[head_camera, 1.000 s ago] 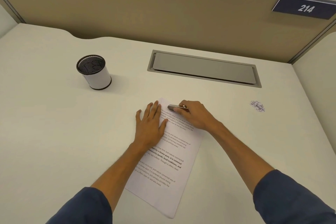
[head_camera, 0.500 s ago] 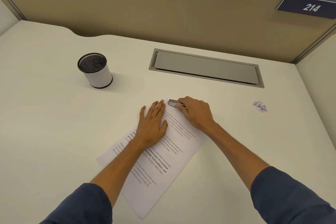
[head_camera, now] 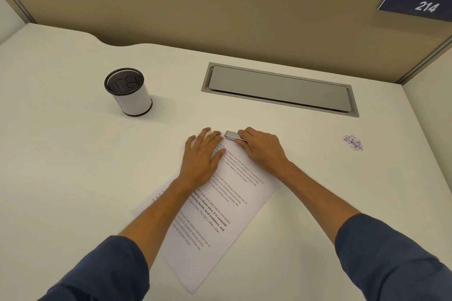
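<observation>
A printed sheet of paper [head_camera: 220,222] lies slanted on the white desk [head_camera: 73,178], its top corner pointing away from me. My left hand [head_camera: 203,159] rests flat on the sheet's upper part, fingers straight. My right hand [head_camera: 261,149] grips a small silver stapler [head_camera: 232,135] at the paper's top corner. A second sheet edge shows under my left forearm.
A black mesh pen cup [head_camera: 128,91] with a white wrap stands at the left rear. A grey cable flap [head_camera: 278,90] is set into the desk behind my hands. A small pile of paper bits [head_camera: 352,142] lies to the right. A beige partition carries a sign reading 214 [head_camera: 424,6].
The paper has swung clockwise, its lower end moving left, and a second sheet now shows beneath. The stapler has shifted to the top corner. Both hands stay on the paper.
</observation>
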Demonstrator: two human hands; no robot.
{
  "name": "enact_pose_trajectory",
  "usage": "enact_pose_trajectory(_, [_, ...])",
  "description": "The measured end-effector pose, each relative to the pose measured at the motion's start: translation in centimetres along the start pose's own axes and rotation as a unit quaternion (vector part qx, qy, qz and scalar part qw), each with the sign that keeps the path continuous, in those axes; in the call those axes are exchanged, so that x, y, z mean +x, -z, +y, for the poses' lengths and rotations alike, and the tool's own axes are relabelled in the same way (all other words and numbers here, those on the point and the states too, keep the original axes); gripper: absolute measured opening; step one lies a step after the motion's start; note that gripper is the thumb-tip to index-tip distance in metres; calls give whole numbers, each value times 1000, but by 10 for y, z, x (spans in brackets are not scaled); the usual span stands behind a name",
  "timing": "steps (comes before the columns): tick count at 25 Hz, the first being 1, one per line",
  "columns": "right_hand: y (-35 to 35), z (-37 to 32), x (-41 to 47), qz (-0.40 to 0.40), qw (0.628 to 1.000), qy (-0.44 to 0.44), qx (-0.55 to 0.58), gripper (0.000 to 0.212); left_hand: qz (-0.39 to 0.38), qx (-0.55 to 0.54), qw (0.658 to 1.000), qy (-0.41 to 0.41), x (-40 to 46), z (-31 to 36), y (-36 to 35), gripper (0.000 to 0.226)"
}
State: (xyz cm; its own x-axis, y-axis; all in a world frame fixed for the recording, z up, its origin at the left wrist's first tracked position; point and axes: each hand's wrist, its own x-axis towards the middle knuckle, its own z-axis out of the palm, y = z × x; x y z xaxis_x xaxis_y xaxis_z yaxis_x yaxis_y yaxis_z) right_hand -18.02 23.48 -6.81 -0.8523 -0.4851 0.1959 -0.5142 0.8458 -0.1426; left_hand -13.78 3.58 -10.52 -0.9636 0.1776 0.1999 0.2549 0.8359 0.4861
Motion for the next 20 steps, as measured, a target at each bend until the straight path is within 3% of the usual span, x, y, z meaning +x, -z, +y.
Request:
enact_pose_trajectory(2, [-1, 1, 1, 7, 1000, 16, -5, 26, -6, 24, 1000, 2, 7, -6, 0, 62])
enact_pose_trajectory(8, [-5, 7, 6, 27, 998, 52, -18, 19, -153, 114, 981, 18, 24, -15, 19, 83])
enact_pose_trajectory(14, [-11, 7, 6, 37, 997, 59, -30, 15, -166, 100, 981, 18, 25, -17, 17, 86])
enact_pose_trajectory(20, [0, 5, 18, -61, 996, -22, 65, 27, -162, 95, 982, 16, 24, -16, 17, 82])
